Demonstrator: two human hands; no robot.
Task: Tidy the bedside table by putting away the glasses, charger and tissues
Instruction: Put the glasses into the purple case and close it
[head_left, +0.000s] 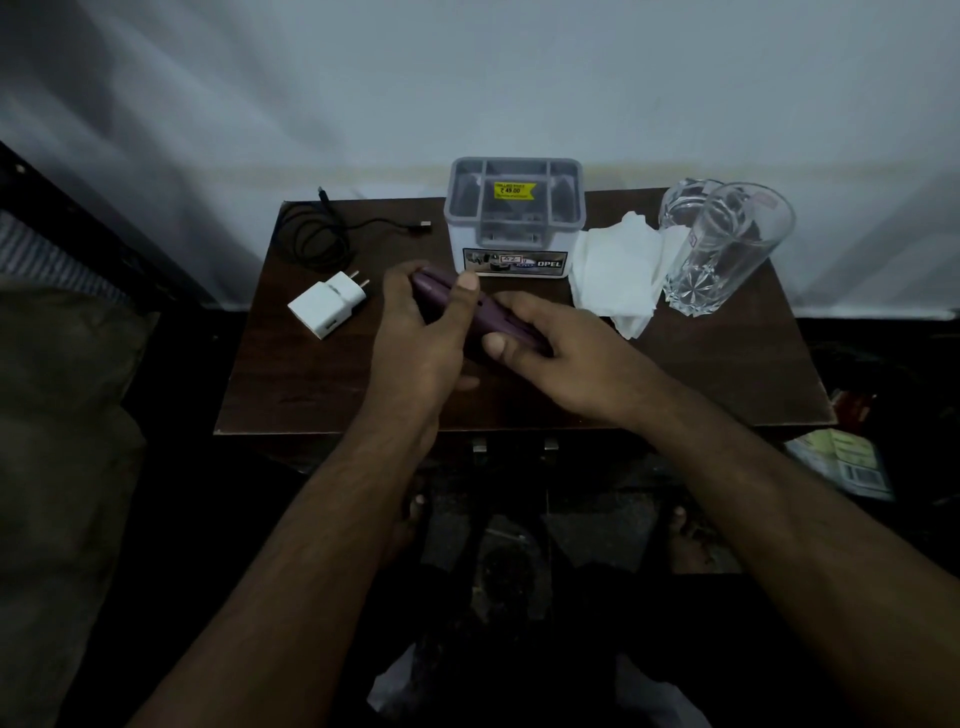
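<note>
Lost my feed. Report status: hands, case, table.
Left hand and right hand both grip the purple glasses case. Charger, cable, tissues not yet stowed. Nothing blocks the organizer.

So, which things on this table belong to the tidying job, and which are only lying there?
Belong to the job:
- purple glasses case, gripped by the left hand and right hand
- white charger plug
- black cable
- tissues
- grey organiser box, probably the place for them

Only lying there:
- two drinking glasses
- packet on the floor

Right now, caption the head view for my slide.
Both hands grip a purple case over the table.
</note>
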